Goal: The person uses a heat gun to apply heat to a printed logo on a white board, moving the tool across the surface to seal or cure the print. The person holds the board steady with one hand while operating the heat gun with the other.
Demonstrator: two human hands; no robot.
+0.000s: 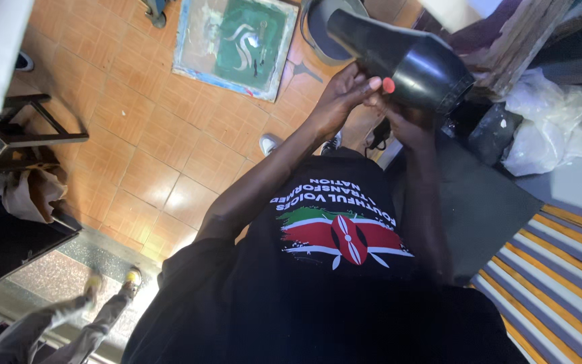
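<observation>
A black hair dryer [405, 57] is held up in front of me, its nozzle pointing up and to the left. My left hand [341, 98] grips it from the left, fingertips right beside a small red switch [389, 85] on its body. From below, my right hand [404, 123] closes around the handle, which the hand mostly hides. Both arms reach forward over my black T-shirt [331, 269], which carries a red, green and white print.
A framed screen with a green panel [237, 44] lies on the orange tiled floor. Another person's legs [69, 317] stand at the lower left. To the right are a striped cloth [560, 269], a white plastic bag [547, 121] and a wooden post [513, 40]. A brown paper bag [31, 192] sits at the left.
</observation>
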